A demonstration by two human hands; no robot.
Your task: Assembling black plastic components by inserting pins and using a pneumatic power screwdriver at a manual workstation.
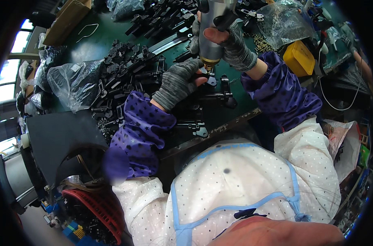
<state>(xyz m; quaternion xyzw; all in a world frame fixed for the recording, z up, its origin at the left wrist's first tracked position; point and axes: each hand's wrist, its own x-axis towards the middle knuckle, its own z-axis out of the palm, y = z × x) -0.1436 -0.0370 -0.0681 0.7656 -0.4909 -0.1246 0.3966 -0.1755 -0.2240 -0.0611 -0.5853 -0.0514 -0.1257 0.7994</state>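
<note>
A silver power screwdriver with a brass-coloured nose stands upright over the bench, nose down. My right hand, in a grey fingerless glove, is wrapped round its body, thumb across the front. Close beside the nose, my left hand, gloved the same way, pinches a small black metal part. Its fingers hide most of that part. A silver plate shows just under the nose. Nearer me lie black metal hinge-like pieces, one with a shiny plate at its end.
Piles of black metal parts cover the green bench to the left and back. Brass-coloured screws, a plastic bag and a yellow container are at right. Another person's gloved hand appears far right. A red basket stands lower left.
</note>
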